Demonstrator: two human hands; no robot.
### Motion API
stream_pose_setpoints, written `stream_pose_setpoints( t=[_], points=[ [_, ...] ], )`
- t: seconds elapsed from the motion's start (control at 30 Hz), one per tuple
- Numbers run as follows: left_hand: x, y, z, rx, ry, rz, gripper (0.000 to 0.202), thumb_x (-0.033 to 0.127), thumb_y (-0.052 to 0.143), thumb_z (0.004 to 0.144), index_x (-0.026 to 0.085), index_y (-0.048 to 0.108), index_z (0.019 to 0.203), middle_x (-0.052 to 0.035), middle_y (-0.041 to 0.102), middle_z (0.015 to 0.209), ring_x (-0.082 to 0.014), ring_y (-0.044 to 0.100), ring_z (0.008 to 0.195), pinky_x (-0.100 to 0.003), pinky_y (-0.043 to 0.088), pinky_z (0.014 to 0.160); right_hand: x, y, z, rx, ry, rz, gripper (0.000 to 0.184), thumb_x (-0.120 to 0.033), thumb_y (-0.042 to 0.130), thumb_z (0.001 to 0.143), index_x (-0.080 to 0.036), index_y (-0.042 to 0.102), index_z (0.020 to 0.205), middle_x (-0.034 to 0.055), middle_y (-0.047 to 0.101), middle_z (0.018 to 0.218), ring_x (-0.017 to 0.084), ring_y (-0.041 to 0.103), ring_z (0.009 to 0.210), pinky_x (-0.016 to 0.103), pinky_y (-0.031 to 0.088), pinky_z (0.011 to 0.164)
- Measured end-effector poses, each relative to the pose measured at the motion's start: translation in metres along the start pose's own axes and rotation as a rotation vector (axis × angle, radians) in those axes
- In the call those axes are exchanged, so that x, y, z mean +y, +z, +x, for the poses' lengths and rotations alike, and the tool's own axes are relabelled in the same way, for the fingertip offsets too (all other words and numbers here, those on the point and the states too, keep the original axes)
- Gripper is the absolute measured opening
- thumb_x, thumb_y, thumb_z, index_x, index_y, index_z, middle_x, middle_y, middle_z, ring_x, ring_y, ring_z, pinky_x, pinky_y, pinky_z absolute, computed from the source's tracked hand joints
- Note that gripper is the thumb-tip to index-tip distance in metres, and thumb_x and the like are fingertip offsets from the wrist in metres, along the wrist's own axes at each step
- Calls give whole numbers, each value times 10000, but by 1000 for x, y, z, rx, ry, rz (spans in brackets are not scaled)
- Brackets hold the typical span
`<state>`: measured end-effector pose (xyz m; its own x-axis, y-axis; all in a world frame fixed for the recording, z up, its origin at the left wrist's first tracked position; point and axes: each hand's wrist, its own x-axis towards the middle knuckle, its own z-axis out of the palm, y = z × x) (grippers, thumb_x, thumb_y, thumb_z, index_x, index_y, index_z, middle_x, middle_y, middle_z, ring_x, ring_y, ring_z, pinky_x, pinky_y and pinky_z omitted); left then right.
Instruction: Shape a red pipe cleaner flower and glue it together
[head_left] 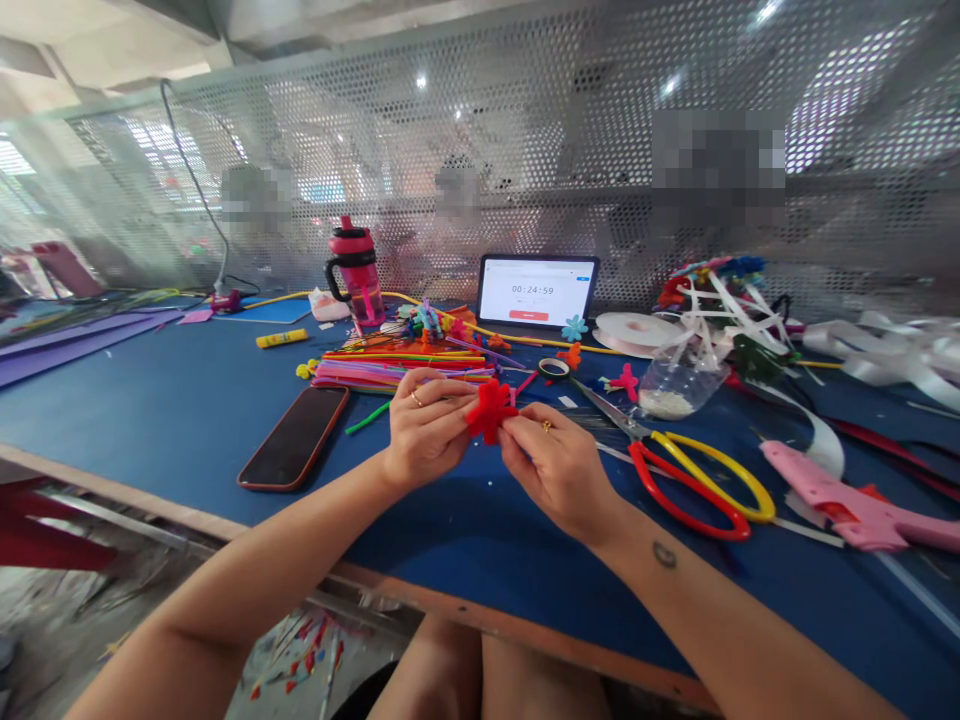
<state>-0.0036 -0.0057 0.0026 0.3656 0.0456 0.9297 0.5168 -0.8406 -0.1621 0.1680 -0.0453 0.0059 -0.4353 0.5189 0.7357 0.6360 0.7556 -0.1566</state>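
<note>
Between my two hands, above the blue table, is a red pipe-cleaner flower with rounded fuzzy petals. My left hand pinches its left side, fingers pressed together. On its right side, the thumb and index finger of my right hand are closed on a lower petal. Behind the hands lies a bundle of coloured pipe cleaners, with a loose green pipe cleaner nearer to me. Scissors with red and yellow handles rest right of my right hand. The flower's back is hidden.
A phone lies at left, a pink glue gun at right. Farther back stand a pink bottle, a tablet showing a timer, a ribbon spool and a plastic bag of white beads. A perforated metal screen closes the back.
</note>
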Motion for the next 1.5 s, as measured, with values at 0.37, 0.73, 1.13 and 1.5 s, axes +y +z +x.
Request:
stream_pose_setpoints(
  t=[0.37, 0.73, 1.13, 1.5],
  points=[
    [-1, 0, 2, 17, -25, -28, 128, 112, 569, 752, 201, 628, 823, 16, 711, 730, -132, 653, 757, -315, 435, 761, 13, -12, 1, 52, 73, -9, 171, -267, 458, 854, -192, 600, 793, 40, 613, 663, 165, 538, 676, 290, 412, 655],
    [-2, 2, -1, 7, 0, -42, 145, 118, 581, 744, 201, 637, 849, 18, 714, 746, -126, 649, 794, -297, 426, 788, 16, -6, 2, 88, -63, -23, 125, -136, 445, 862, -146, 566, 890, 57, 595, 716, 164, 528, 723, 283, 451, 647],
    [-5, 0, 4, -13, -94, -261, 134, 92, 544, 766, 178, 641, 801, -20, 705, 746, -139, 635, 771, -317, 441, 763, 19, -10, 3, 124, 48, 57, 111, -256, 492, 869, -189, 568, 914, 38, 636, 776, 151, 563, 740, 283, 457, 670],
    [-13, -1, 7, -85, -306, -711, 115, 170, 564, 807, 161, 661, 748, -78, 680, 720, -170, 620, 793, -310, 489, 744, 7, -12, 2, 106, 116, 244, 175, -255, 578, 801, -206, 505, 953, 18, 598, 827, 126, 597, 746, 258, 492, 671]
  ],
)
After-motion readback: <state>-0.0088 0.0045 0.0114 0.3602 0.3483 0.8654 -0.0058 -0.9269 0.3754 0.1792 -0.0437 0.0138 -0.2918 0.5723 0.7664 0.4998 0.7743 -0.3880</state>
